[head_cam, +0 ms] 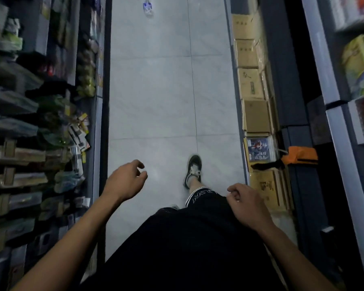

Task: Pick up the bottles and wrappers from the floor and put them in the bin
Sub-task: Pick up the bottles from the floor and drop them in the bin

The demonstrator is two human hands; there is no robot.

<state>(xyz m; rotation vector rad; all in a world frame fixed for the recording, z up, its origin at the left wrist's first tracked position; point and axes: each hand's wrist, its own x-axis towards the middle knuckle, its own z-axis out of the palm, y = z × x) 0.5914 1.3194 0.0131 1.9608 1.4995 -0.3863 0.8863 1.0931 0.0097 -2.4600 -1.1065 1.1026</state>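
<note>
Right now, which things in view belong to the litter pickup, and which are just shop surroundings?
Job: plastic bottle lying on the floor far up the aisle; left hand and right hand, both empty.

Surroundings: cardboard boxes, shelf goods, orange bag.

left hand [124, 181] loosely curled, empty; right hand [247, 203] likewise
</note>
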